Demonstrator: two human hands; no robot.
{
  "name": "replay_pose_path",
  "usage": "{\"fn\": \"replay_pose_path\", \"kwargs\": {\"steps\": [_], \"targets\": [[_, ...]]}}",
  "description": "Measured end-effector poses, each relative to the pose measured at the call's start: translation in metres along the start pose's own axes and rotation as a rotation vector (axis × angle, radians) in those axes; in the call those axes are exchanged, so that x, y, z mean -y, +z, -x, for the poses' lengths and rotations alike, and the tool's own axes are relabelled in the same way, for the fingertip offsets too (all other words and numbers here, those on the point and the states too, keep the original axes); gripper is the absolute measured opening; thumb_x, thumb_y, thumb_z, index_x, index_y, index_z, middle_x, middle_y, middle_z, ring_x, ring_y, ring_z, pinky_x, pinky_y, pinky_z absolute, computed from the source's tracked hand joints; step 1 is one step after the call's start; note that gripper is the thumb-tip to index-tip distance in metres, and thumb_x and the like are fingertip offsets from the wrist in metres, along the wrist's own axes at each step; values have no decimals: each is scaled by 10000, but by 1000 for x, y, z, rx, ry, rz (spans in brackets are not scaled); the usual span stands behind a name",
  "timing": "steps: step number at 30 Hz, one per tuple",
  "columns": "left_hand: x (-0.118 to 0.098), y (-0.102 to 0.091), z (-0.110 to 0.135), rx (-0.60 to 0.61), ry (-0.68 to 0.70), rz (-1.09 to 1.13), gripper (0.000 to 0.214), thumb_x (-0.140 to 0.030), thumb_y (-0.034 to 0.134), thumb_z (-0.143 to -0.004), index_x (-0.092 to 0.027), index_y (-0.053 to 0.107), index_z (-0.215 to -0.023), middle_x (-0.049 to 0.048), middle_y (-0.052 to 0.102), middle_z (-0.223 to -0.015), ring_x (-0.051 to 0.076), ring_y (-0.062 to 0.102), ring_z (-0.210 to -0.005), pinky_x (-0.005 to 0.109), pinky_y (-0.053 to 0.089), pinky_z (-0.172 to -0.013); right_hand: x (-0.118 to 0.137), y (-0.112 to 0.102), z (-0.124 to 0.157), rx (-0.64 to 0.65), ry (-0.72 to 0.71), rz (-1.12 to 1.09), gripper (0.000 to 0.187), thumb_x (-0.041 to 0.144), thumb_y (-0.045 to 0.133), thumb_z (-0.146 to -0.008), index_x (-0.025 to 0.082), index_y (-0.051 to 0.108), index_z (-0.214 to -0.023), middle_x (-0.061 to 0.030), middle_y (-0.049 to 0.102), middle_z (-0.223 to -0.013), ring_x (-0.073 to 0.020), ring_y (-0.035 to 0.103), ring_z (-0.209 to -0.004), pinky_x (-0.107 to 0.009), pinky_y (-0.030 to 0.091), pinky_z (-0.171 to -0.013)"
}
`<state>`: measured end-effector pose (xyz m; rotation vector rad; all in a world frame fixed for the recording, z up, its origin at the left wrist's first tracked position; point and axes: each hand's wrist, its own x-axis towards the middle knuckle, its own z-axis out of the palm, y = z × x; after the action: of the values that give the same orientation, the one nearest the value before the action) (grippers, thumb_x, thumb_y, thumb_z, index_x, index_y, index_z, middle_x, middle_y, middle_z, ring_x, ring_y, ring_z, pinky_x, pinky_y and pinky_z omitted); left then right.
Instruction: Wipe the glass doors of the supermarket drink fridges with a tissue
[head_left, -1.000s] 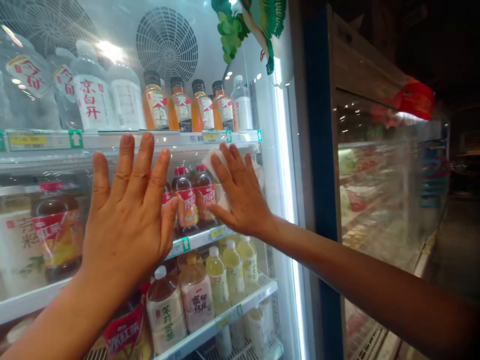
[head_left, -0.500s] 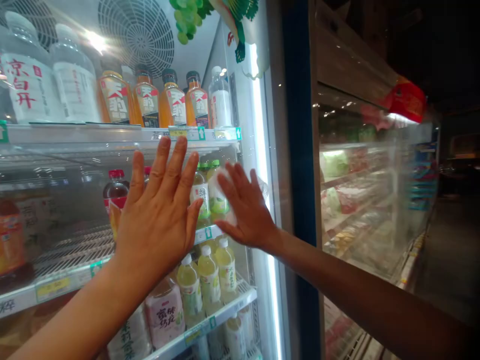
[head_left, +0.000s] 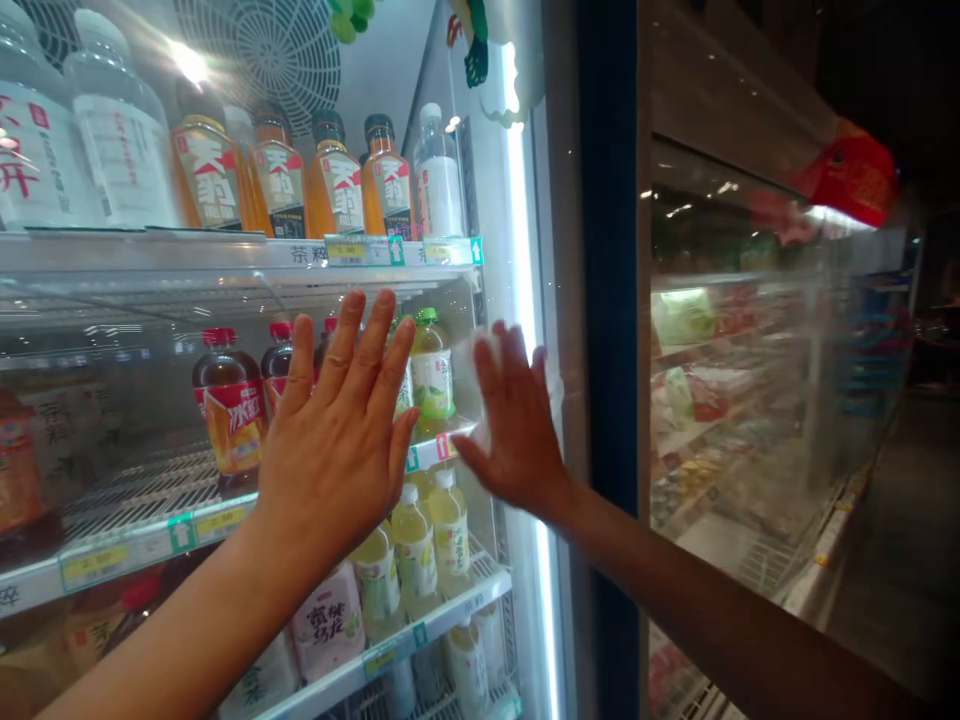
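The right hand (head_left: 517,430), fingers slightly apart, lies flat over a white cloth (head_left: 466,372) near the right edge of the glass door (head_left: 561,200); the left hand (head_left: 337,440), fingers spread, faces it farther inward. The cloth work looks unfinished; how much is done or left cannot be told.

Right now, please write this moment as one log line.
left hand: open, palm toward glass door | right hand: open over white cloth or tissue | behind door: bottles
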<state>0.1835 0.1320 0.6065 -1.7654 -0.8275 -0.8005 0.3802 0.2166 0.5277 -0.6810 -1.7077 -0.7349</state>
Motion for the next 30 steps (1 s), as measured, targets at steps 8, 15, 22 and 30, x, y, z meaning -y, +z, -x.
{"fn": "replay_pose_path", "kwargs": {"steps": [8,15,22,30], "targets": [[1,-11,47,65,-24,-63,749,-296,466,-1001,-183,95,-1642,95,148,-1704,246,33,-1594,513,4,-1320,33,6,18,-7,61,-38,866,723,263,-985,282,-76,-1649,-54,-11,-1743,-356,37,-1600,-708,77,-1264],[10,-35,64,91,-34,-165,715,-306,433,-1012,-128,130,-1636,99,138,-1702,224,-1,-1596,457,-32,-1323,63,16,0,87,-158,-90,995,818,322,-917,262,-46,-1656,-73,177,-1726,-347,138,-1594,-668,128,-1285],[26,-58,83,82,-58,-190,749,-292,467,-995,-136,116,-1639,92,126,-1700,223,6,-1593,443,-47,-1321,104,26,-1,-14,-36,-81,948,758,346,-949,259,-39,-1657,-72,94,-1738,-361,73,-1601,-700,80,-1271],[55,-77,132,118,-150,-205,783,-274,513,-987,-145,99,-1638,99,126,-1703,199,-48,-1591,467,-62,-1314,181,42,-14,-27,14,15,823,582,343,-1031,154,14,-1652,-163,229,-1702,-332,88,-1603,-665,124,-1268]]}}
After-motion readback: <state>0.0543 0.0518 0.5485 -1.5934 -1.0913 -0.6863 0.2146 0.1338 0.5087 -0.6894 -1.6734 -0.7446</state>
